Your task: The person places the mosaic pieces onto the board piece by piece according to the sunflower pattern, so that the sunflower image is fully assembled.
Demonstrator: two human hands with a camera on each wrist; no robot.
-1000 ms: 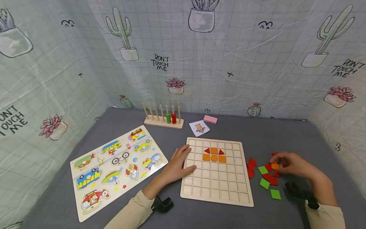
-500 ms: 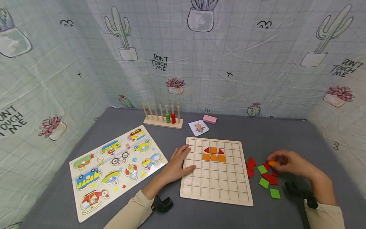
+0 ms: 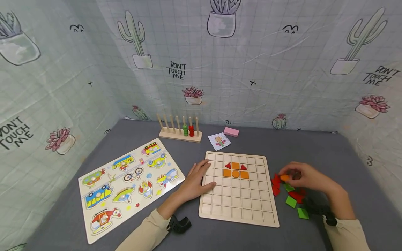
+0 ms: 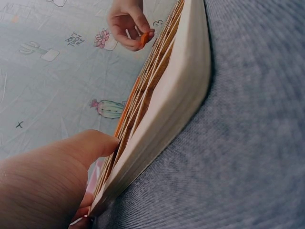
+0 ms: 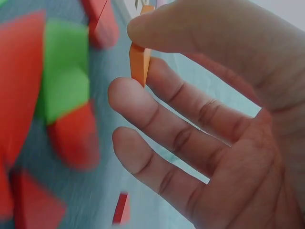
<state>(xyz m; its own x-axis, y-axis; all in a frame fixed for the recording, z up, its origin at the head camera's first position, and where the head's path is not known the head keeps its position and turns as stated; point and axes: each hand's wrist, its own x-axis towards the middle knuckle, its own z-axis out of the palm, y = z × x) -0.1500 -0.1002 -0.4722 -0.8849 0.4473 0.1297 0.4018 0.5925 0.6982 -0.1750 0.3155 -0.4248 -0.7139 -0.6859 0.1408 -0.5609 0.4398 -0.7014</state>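
My right hand [image 3: 304,177] pinches an orange tile [image 5: 139,66] between thumb and fingertips, just above the loose pieces right of the gridded wooden board [image 3: 237,204]. Under and around that hand lie red pieces [image 3: 275,184] and green square tiles [image 3: 291,201], some partly covered by it. My left hand [image 3: 195,181] rests at the board's left edge, its thumb [image 4: 102,143] lying on the top face. In the board's upper part sit orange squares [image 3: 227,173], an orange circle [image 3: 235,174] and two red triangles [image 3: 243,167].
A vehicle puzzle board [image 3: 132,188] lies to the left. Behind the gridded board are a pattern card [image 3: 219,141], a pink block [image 3: 231,131] and a wooden peg stand [image 3: 180,135] with green and red beads. A printed cloth [image 3: 251,101] hangs behind the table.
My right hand has lifted the orange tile from the loose pieces and moved left with it, toward the gridded board. The left hand has stayed at the board's edge.
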